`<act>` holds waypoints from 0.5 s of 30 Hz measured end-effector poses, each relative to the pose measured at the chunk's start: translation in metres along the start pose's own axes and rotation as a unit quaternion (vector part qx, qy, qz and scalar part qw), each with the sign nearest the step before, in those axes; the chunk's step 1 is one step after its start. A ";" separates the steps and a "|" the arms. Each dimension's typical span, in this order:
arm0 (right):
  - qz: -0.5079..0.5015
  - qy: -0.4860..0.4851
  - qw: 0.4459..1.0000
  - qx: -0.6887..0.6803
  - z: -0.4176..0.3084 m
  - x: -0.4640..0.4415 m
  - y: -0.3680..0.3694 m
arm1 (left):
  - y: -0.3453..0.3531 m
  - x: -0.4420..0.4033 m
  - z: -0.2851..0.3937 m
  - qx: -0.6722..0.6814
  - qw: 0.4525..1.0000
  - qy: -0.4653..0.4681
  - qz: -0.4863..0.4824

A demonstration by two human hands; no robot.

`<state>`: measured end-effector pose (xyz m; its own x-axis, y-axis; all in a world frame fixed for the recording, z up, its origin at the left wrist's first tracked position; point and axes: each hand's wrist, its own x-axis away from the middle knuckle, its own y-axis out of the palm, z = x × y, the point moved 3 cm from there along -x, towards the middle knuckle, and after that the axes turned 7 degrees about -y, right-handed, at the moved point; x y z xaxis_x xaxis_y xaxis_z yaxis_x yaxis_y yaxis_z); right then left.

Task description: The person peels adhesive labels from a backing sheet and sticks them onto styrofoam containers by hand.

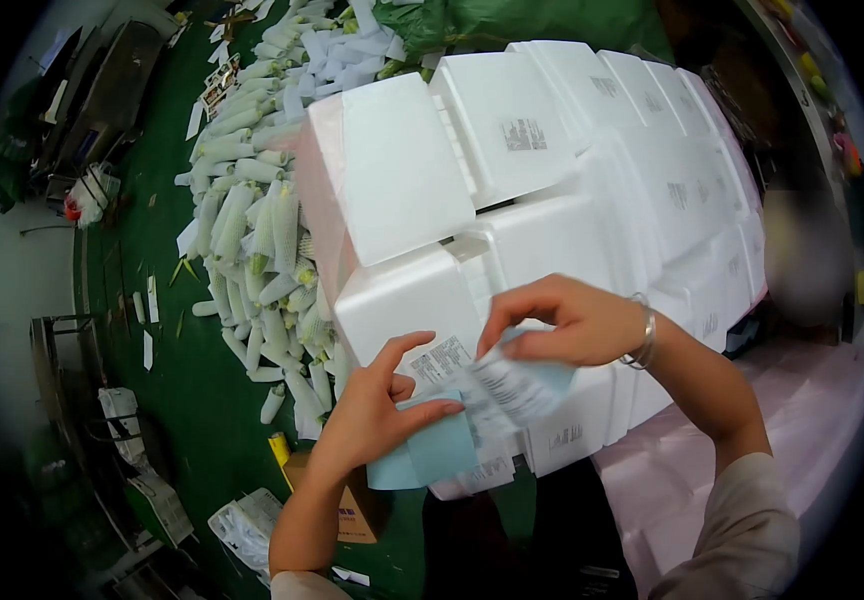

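The left hand (377, 410) is low in the middle of the frame. Its thumb presses on a light blue paper (432, 445), and its pointing finger sticks out, apart from the thumb. The right hand (577, 325) is a bit higher and more to the right. Its thumb and finger are pinched together on a printed label (505, 393), which is blurry. The label is between the two hands, in front of the white boxes (407, 165). I cannot tell if it touches a box. A shiny bracelet (642, 330) is on the right wrist.

The white boxes stand close together, from the middle of the frame to the upper right. Their tops are smooth, and many have stickers (524, 135) with small black print. A pink sheet (732, 420) lies at the lower right.

The floor (137, 260) is green. A big heap of pale corn (247, 210), many pieces in white nets, lies on it left of the boxes and up to the top. Bits of white paper (153, 300) lie near the heap. A big green sack (552, 25) is at the top. A brown carton (360, 515) sits at the bottom, by a yellow roll (280, 447). A pale wall (17, 260) is at the far left, and a dark rack (52, 380) stands below it.
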<state>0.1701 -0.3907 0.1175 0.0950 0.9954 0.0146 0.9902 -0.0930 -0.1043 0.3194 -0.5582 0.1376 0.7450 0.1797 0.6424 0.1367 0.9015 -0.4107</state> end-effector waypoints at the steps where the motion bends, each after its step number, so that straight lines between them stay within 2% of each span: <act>1: 0.054 0.031 0.989 -0.133 0.001 0.006 -0.003 | -0.001 0.000 -0.003 0.030 0.999 0.003 -0.022; 2: 0.108 0.061 0.957 -0.264 0.003 0.014 -0.005 | 0.000 0.001 -0.003 0.060 0.997 0.007 -0.045; 3: 0.118 0.082 0.941 -0.307 0.006 0.021 -0.005 | -0.002 0.003 -0.001 0.060 0.997 0.009 -0.042; 5: 0.118 0.058 0.948 -0.289 0.002 0.026 0.000 | -0.001 0.006 0.010 0.167 0.976 0.040 -0.134; 6: 0.118 0.034 0.954 -0.272 -0.001 0.029 0.004 | -0.002 0.004 0.016 0.166 0.976 0.041 -0.132; 8: 0.119 0.004 0.951 -0.286 -0.008 0.033 0.009 | 0.004 0.000 0.033 0.067 0.977 0.095 -0.180; 9: 0.138 -0.025 0.950 -0.279 -0.013 0.036 0.010 | 0.010 -0.003 0.033 0.068 0.977 0.097 -0.180; 11: 0.160 -0.054 0.948 -0.268 -0.018 0.042 0.009 | 0.024 -0.009 0.032 0.167 0.942 0.091 -0.276; 12: 0.197 -0.044 0.974 -0.100 -0.018 0.048 0.005 | 0.024 -0.008 0.033 0.167 0.941 0.093 -0.279; 13: 0.227 -0.032 0.971 0.071 -0.019 0.052 0.003 | 0.023 -0.007 0.034 0.147 0.953 0.090 -0.248; 14: 0.228 -0.031 0.971 0.072 -0.022 0.054 0.006 | 0.021 -0.006 0.034 0.127 0.964 0.086 -0.217; 15: 0.283 -0.040 0.915 0.286 -0.033 0.059 0.011 | 0.022 -0.004 0.034 0.127 0.964 0.086 -0.218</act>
<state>0.1899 -0.3341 0.1499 0.5460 0.7921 -0.2728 0.5670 -0.5891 -0.5757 0.2976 -0.5257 0.1482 0.7531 -0.2862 0.5925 0.3132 0.9478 0.0597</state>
